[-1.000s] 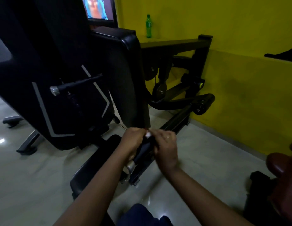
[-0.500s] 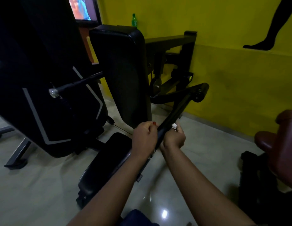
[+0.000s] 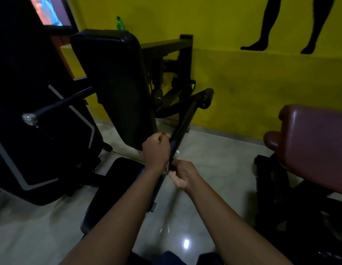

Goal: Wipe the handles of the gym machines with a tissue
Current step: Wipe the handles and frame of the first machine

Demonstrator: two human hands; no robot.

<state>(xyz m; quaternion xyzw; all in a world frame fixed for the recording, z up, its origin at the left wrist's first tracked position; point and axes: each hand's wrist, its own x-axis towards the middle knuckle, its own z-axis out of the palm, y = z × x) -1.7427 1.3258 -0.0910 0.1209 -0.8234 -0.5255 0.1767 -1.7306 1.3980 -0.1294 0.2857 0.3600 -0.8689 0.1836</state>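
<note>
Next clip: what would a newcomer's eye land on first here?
Both hands meet at centre on the black handle: the left hand grips it higher, the right hand lower with a white tissue. Behind, a yellow wall carries black leg silhouettes at top right; a maroon bench sits right.

"What's carrying everything here?"
"A glossy grey floor [image 3: 219,165]."
"And what stands on it?"
"A black seated gym machine [image 3: 116,83]. Left of that machine is a black shrouded machine [image 3: 32,134] on feet, and right of it a maroon-padded bench [image 3: 315,146]."
</note>
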